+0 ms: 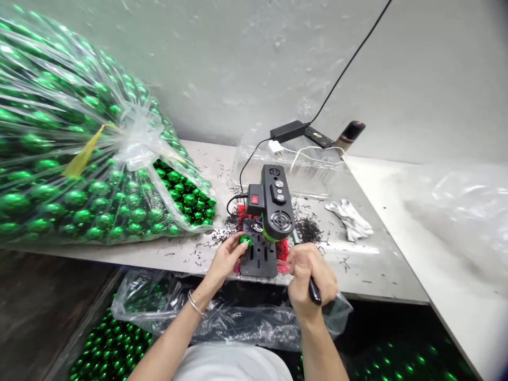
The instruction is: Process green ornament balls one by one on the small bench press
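Between the thumb and fingers of my left hand (229,255) is a shiny green bauble (245,241), held at the left edge of a black slotted base plate (259,264). Over that plate stands a small black press machine (277,201) with round vents, silver buttons and a red switch (254,199). My right hand (311,275) is wrapped round the black-ended lever (315,292) on the machine's right side. The spot under the machine's head is partly hidden. Red material (282,250) shows beneath the plate.
A big clear bag of green baubles (99,196) lies open on the left of the table (369,270). Small black bits (308,229) are scattered around the machine. White gloves (353,222), a power adapter (288,130) and a clear plastic tray (317,180) lie beyond. More baubles (113,338) sit below the front edge.
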### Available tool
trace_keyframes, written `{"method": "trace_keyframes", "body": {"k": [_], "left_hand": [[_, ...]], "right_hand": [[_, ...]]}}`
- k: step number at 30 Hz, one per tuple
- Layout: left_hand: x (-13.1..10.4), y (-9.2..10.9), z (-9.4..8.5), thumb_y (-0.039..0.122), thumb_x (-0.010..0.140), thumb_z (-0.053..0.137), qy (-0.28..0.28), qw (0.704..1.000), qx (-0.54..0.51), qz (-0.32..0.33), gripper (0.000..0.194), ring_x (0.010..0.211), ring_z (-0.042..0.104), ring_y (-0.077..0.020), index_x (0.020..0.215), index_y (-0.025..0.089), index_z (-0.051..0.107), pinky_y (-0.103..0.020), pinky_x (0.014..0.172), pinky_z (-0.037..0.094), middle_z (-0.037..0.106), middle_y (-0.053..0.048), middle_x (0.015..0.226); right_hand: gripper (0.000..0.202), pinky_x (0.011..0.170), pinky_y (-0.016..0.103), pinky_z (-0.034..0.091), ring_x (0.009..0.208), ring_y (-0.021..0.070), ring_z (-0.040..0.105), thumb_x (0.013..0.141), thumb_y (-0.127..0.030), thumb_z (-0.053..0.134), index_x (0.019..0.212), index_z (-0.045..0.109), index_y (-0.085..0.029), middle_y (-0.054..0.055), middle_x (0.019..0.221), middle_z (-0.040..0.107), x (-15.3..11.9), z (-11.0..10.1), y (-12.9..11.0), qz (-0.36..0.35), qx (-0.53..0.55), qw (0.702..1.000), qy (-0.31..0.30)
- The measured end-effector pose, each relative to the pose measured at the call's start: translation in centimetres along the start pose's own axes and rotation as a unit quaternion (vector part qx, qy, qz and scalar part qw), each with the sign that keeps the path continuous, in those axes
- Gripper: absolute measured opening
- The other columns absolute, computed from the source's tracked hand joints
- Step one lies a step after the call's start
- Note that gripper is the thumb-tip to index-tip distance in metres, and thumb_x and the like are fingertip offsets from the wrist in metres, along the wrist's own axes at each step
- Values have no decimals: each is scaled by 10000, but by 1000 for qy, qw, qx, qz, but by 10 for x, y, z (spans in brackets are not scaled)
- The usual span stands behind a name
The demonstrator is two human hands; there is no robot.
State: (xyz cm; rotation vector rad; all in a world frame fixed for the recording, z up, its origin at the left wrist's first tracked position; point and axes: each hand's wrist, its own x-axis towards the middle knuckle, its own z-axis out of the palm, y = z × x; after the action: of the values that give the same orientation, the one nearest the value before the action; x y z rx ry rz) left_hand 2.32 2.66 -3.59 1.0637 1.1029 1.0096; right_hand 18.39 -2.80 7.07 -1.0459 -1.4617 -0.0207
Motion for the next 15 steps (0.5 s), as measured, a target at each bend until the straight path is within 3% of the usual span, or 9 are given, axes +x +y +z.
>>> {"method": "trace_keyframes", "body": {"k": [3, 7, 11, 15], "left_hand": [[-1, -7, 8, 453, 853, 684, -3, 987, 139, 75, 418, 994, 682, -232, 1186, 200, 689, -386, 893, 553, 745, -90, 1098], [-3, -8, 12, 392, 870, 697, -2, 926, 323, 198, 348, 1001, 658, -265, 1177, 226, 704, -444, 915, 519, 747, -88, 1059], [-3, -7, 16, 384, 917, 650, -13, 874, 398, 278, 315, 1039, 646, -274, 1179, 211, 683, -460, 939, 485, 734, -110, 1120], [1, -10, 20, 370, 926, 646, -12, 852, 431, 296, 297, 1053, 625, -268, 1167, 197, 669, -475, 1002, 419, 721, -106, 1091]], "right_hand": [[308, 553, 265, 405, 569, 111, 525, 917, -67, 477, 643, 462, -206, -24, 609, 524, 1, 0, -1, 0, -5, 1000, -1], [314, 543, 262, 392, 572, 108, 516, 913, -56, 476, 638, 454, -206, -25, 605, 518, 2, 1, -2, -2, -6, 1000, 4], [305, 530, 265, 396, 567, 116, 516, 917, -68, 469, 646, 475, -208, -18, 606, 530, 2, 1, -2, -7, -8, 1000, 6], [287, 536, 261, 412, 584, 118, 532, 915, -69, 472, 663, 494, -206, -14, 625, 549, 2, -1, -2, -5, -7, 1000, -5]]}}
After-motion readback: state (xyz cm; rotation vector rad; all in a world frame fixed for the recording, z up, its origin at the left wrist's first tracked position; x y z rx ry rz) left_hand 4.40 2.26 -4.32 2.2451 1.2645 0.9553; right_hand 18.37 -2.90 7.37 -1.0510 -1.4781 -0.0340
